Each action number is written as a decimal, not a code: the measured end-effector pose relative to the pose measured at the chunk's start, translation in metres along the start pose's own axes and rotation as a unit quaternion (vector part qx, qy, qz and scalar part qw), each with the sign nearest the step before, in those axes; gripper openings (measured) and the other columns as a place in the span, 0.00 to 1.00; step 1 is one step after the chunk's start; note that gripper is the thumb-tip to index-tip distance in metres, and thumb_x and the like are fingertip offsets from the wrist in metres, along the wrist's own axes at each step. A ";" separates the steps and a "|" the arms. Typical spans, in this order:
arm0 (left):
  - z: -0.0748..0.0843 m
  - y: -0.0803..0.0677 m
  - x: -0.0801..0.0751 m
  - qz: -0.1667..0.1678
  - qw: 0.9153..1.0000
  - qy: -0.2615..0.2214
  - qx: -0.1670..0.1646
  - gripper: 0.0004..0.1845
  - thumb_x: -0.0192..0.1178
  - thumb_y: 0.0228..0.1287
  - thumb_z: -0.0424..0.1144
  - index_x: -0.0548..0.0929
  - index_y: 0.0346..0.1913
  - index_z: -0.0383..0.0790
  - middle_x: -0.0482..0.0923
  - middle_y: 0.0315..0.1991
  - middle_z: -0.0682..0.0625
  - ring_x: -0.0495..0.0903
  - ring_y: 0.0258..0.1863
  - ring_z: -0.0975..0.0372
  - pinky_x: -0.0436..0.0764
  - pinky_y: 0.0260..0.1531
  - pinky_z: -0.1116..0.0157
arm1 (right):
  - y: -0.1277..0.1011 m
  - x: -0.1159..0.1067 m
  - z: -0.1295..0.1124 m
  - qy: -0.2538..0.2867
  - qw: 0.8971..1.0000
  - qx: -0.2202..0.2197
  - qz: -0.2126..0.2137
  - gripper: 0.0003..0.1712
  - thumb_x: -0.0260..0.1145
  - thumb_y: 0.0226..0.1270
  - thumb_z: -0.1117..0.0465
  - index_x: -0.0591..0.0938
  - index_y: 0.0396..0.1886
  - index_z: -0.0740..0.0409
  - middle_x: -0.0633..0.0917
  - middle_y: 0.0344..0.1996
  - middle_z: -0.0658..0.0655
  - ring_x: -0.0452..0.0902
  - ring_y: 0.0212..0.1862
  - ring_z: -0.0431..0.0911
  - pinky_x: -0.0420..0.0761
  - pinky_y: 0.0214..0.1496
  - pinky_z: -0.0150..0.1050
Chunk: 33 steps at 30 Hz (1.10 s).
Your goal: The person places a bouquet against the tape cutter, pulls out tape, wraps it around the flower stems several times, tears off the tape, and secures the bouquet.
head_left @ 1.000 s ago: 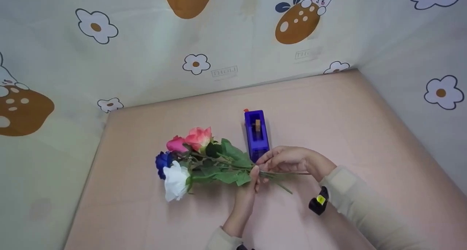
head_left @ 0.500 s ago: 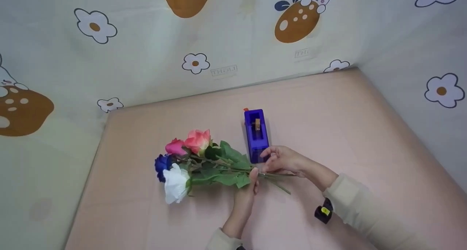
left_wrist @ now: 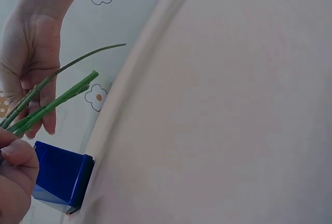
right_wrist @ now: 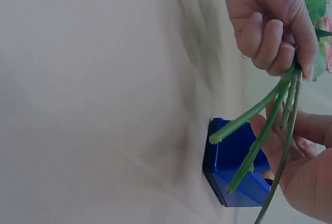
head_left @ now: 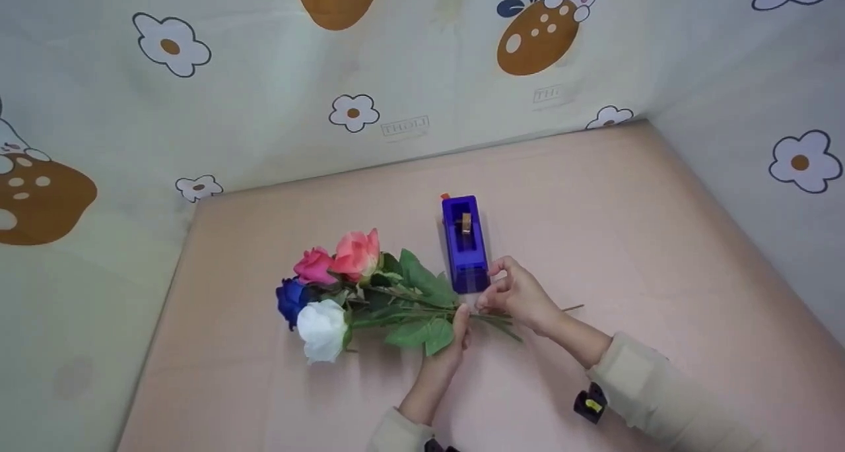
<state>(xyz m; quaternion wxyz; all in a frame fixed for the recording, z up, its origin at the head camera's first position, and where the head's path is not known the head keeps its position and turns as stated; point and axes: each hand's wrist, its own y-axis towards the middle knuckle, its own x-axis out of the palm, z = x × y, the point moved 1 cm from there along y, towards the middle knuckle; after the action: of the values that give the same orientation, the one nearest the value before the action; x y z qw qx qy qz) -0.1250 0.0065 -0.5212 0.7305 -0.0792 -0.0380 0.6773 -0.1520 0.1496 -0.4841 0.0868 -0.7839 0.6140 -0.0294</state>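
My left hand (head_left: 447, 348) grips the stems of a bunch of artificial roses just below the leaves. A white rose (head_left: 322, 330), a blue rose (head_left: 290, 301), a magenta rose (head_left: 313, 265) and a coral rose (head_left: 356, 254) point left. My right hand (head_left: 521, 301) is at the stems beside the left thumb, its fingers bent. In the right wrist view, the green stems (right_wrist: 254, 149) pass in front of its thumb and fingers; whether it pinches anything, I cannot tell. A blue tape dispenser (head_left: 467, 244) with a small tape roll (head_left: 466, 224) stands just beyond the hands.
The pink tabletop (head_left: 581, 201) runs back to a pale wall covering (head_left: 264, 102) printed with flowers and rabbits. Another covering rises along the right side. A black wrist strap (head_left: 589, 402) hangs by my right sleeve (head_left: 660, 392).
My right hand has shifted slightly right, its fingers now beside the tape dispenser's near end rather than over it. The roses have turned a little in my left hand, which keeps its grip.
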 end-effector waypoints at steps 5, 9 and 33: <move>-0.002 0.000 0.000 -0.003 1.000 0.027 0.002 0.16 0.46 0.70 0.37 0.71 0.23 0.35 0.63 0.09 0.55 0.62 0.09 0.70 0.61 0.12 0.74 | -0.007 0.003 0.002 -0.031 0.999 -0.028 0.013 0.18 0.57 0.57 0.78 0.61 0.44 0.69 0.83 0.22 0.58 0.81 0.29 0.42 0.80 0.35 0.31; -0.001 0.002 -0.002 -0.007 0.998 0.053 0.016 0.17 0.45 0.70 0.35 0.70 0.22 0.33 0.64 0.11 0.54 0.63 0.09 0.70 0.63 0.13 0.75 | -0.013 0.007 0.004 -0.118 0.987 -0.104 0.022 0.19 0.62 0.55 0.75 0.64 0.43 0.71 0.84 0.23 0.62 0.81 0.30 0.44 0.76 0.33 0.27; 0.022 -0.008 -0.020 -0.040 0.999 0.002 0.027 0.17 0.45 0.69 0.34 0.66 0.19 0.39 0.64 0.12 0.54 0.61 0.12 0.69 0.61 0.15 0.75 | -0.010 -0.002 0.000 -0.162 0.983 -0.082 0.033 0.15 0.63 0.60 0.66 0.74 0.44 0.69 0.83 0.34 0.63 0.79 0.39 0.50 0.78 0.43 0.37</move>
<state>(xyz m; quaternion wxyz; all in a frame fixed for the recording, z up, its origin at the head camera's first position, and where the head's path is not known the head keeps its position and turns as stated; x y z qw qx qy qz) -0.1227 -0.0126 -0.4968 0.7588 -0.0597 -0.0213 0.6483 -0.1425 0.1543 -0.4821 0.1211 -0.7620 0.6179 0.1511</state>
